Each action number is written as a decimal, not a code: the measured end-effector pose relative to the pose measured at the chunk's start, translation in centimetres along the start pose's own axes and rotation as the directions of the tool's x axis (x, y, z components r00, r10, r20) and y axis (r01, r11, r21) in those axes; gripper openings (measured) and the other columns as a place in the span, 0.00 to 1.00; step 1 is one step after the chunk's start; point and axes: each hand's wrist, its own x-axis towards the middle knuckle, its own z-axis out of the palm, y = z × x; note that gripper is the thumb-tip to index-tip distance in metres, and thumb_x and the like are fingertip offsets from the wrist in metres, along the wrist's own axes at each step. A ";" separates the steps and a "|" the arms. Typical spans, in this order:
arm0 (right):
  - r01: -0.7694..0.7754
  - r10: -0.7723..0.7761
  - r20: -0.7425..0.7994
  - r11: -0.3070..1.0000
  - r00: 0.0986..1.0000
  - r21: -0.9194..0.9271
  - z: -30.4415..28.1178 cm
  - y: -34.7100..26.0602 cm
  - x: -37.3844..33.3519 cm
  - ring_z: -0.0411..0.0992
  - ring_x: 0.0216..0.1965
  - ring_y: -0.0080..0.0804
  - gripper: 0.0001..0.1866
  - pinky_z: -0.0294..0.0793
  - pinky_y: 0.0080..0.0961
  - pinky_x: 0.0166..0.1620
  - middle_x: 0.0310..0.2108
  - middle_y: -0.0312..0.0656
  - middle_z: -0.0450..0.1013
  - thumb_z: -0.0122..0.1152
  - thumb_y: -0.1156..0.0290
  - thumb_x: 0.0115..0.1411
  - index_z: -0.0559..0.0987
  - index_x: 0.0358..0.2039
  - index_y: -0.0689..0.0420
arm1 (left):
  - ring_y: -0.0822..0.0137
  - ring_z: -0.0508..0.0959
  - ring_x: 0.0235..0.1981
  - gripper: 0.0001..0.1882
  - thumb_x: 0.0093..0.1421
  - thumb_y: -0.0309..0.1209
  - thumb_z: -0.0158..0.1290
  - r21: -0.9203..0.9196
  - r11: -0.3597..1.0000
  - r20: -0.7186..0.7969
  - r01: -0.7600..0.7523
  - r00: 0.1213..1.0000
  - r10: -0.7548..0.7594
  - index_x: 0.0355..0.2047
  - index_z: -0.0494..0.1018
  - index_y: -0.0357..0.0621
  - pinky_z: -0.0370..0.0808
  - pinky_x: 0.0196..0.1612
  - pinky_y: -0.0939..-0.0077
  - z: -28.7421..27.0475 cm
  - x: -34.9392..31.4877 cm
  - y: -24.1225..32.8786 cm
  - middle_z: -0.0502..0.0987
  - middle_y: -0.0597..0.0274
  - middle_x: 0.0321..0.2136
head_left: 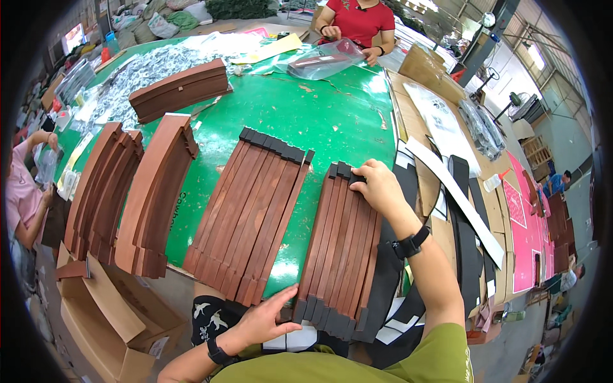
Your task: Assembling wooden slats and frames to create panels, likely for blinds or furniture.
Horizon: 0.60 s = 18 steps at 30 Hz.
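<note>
Curling over the far end of a bundle of reddish-brown slats [338,246], the right hand [382,190] has thumb and forefinger drawn close together on a dark end cap [355,178]; how firmly they grip it cannot be told. The cap lies under and between those fingertips, at the bundle's far right corner. The left hand [263,320] is spread, its thumb well apart from the fingers, grasping nothing; its fingertips are at the bundle's left edge, just beside the near row of dark caps [324,314].

To the left, across a strip of green table [345,121], lies a wider bundle [239,220], dark-capped at its far end. Farther left are two stacks of curved brown pieces [153,198], with another brown stack [182,89] beyond. A long white strip [456,204] slants to the right. At lower left sits an open cardboard box [96,332]; across the table, a person in red [357,24] handles a clear plastic bag [338,56].
</note>
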 end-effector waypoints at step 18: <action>-0.060 0.063 0.074 0.997 0.995 -0.042 -0.4 -0.3 0.9 0.74 0.49 0.48 0.18 0.75 0.38 0.53 0.43 0.47 0.74 0.74 0.69 0.51 0.81 0.41 0.61 | 0.49 0.68 0.66 0.45 0.57 0.46 0.67 0.021 0.994 -0.051 -0.103 0.993 0.104 0.66 0.60 0.34 0.70 0.63 0.63 0.3 0.2 -0.6 0.64 0.45 0.67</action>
